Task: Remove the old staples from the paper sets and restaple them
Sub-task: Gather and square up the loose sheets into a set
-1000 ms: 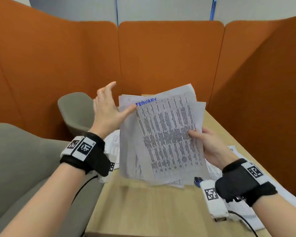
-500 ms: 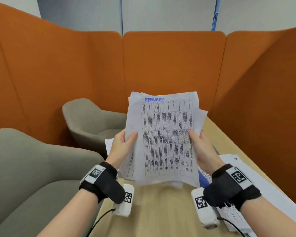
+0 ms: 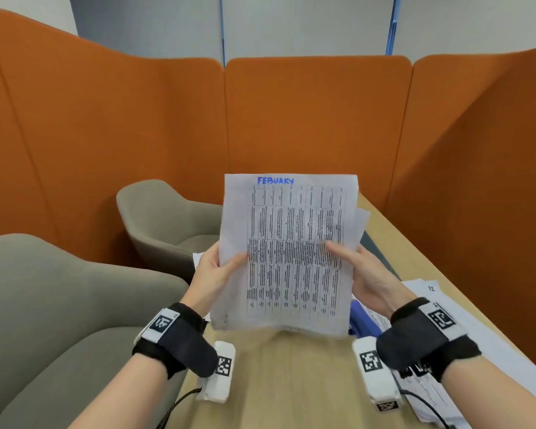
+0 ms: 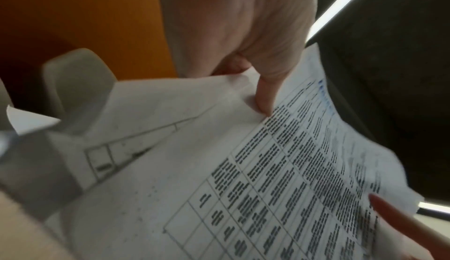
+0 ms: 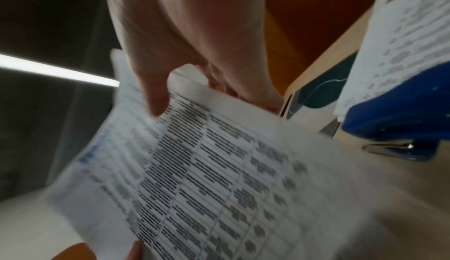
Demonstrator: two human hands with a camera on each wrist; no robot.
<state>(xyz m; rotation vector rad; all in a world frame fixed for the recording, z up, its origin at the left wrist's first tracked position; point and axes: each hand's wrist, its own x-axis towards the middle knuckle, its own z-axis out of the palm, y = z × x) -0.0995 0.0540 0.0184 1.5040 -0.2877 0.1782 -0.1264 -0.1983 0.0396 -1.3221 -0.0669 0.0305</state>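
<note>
Standing upright on the wooden table (image 3: 291,382), the paper set (image 3: 288,258) headed "FEBUARY" in blue is gripped on both side edges — the left hand (image 3: 212,274) pinches the left edge with its thumb across the front sheet, the right hand (image 3: 364,270) pinches the right edge the same way. Sheets behind the front page stick out unevenly past its right edge. Just right of the set's lower corner lies a blue stapler (image 5: 399,121); more printed sheets (image 3: 464,323) lie beyond it. Left of the set stand grey chairs (image 3: 167,218).
</note>
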